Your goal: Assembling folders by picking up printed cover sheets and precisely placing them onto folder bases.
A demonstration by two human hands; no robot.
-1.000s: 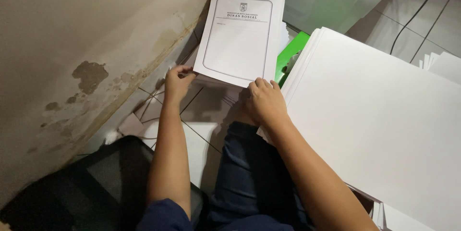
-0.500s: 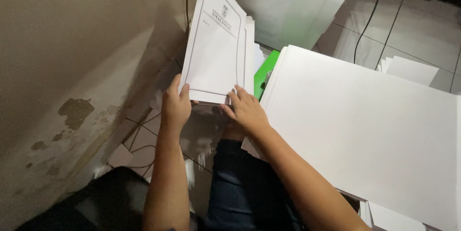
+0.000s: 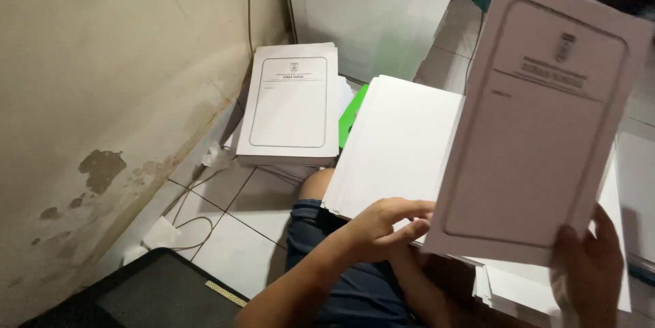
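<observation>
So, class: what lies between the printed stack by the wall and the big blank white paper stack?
A bright green flat object, edge showing, head view.

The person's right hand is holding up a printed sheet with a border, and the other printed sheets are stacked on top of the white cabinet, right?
Not quite. The head view shows the stack of printed sheets lying on the tiled floor by the wall, in front of the white cabinet, not on top of it. The right hand does hold up a bordered printed sheet.
</observation>
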